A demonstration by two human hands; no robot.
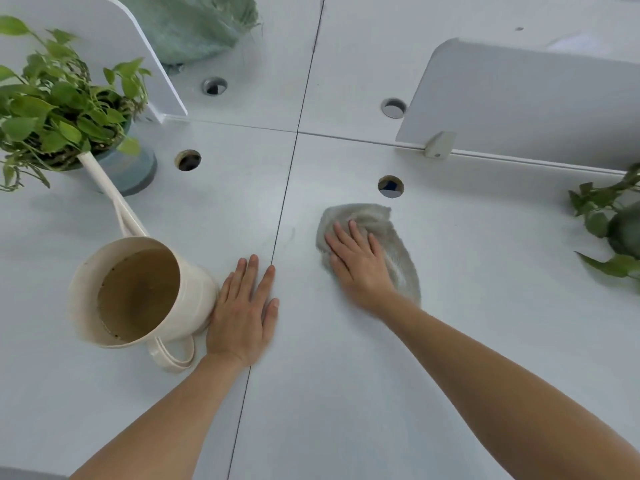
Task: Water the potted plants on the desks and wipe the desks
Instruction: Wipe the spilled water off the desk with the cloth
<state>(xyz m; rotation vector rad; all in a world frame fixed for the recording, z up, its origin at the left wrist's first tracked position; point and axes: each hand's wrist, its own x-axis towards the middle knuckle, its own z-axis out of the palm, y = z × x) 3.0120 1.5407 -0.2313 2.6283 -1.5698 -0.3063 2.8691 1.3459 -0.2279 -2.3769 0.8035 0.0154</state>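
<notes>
A cream watering can [138,292] stands on the white desk [346,393] at the left, its long spout reaching up to a leafy potted plant [59,112] in a grey pot. My left hand [244,310] lies flat on the desk, fingers apart, touching the can's right side. My right hand [360,261] presses flat on a grey cloth [391,244] spread on the desk to the right of the seam. A second potted plant [613,230] shows partly at the right edge.
White divider panels stand at the back left [114,46] and back right [519,98]. A green cloth [197,26] lies beyond. Several round cable holes [390,186] pierce the desks. Dark seams [277,237] separate the desk tops.
</notes>
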